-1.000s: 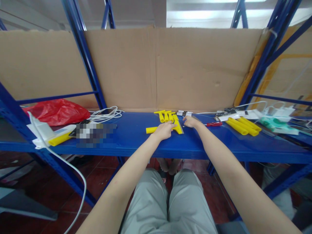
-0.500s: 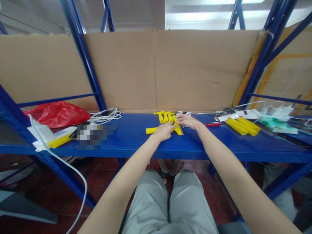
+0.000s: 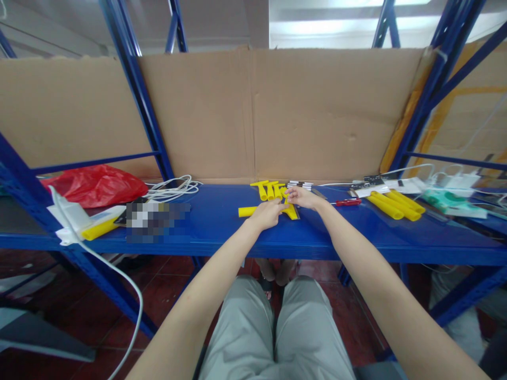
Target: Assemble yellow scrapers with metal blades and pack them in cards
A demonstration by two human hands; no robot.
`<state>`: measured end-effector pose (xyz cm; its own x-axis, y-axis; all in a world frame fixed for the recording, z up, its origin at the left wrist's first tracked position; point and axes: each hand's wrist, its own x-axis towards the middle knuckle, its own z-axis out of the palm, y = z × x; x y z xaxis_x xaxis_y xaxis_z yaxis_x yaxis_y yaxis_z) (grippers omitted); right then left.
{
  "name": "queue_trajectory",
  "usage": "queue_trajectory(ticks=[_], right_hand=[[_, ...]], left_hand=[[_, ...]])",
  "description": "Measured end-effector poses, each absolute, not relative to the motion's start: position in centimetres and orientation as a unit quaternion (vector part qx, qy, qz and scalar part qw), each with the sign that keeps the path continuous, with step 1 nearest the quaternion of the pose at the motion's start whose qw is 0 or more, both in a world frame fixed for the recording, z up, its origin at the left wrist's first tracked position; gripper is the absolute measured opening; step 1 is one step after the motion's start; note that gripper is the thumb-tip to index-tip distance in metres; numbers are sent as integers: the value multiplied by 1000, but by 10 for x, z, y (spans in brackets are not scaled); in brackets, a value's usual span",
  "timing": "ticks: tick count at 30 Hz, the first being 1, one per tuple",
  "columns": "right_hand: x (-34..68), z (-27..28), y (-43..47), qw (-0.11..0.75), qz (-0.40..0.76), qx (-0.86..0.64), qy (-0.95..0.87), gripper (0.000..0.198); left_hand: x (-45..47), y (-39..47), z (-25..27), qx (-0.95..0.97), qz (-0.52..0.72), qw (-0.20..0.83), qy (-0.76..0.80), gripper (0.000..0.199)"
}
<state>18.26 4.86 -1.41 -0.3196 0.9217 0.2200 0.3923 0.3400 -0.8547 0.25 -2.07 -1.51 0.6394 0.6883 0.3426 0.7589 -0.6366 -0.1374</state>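
A yellow scraper (image 3: pixel 292 214) lies on the blue bench, its round handle pointing left and its metal-edged head on the right. My left hand (image 3: pixel 267 214) is wrapped round it near the head, the handle's end sticking out to the left. Over the far end of the head, my right hand (image 3: pixel 303 197) has its fingertips pinched together; what they hold is too small to make out. Just beyond my hands stand several yellow T-shaped scraper parts (image 3: pixel 262 191) in a row. To the right of my right hand lies a red-handled screwdriver (image 3: pixel 348 202).
Yellow tubes (image 3: pixel 390 205) and a green-white packet (image 3: pixel 447 203) lie on the right of the blue bench (image 3: pixel 214 224). On the left are a red plastic bag (image 3: pixel 97 186) and a coiled white cable (image 3: pixel 176 188). A cardboard sheet (image 3: pixel 198 116) stands behind.
My left hand keeps its hold on the scraper. My right fingers have shifted slightly at the scraper's head, and a grey blade-like piece now shows behind my right wrist.
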Motion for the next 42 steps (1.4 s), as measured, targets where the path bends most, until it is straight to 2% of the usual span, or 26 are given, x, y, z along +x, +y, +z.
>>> queue_trajectory(ticks=[14, 42], right_hand=[[189, -21, 62, 333, 240, -415, -812, 26], [188, -16, 54, 308, 184, -423, -832, 26]], left_hand=[[2, -21, -14, -899, -124, 146, -394, 43], [-1, -16, -13, -909, -137, 162, -360, 41]])
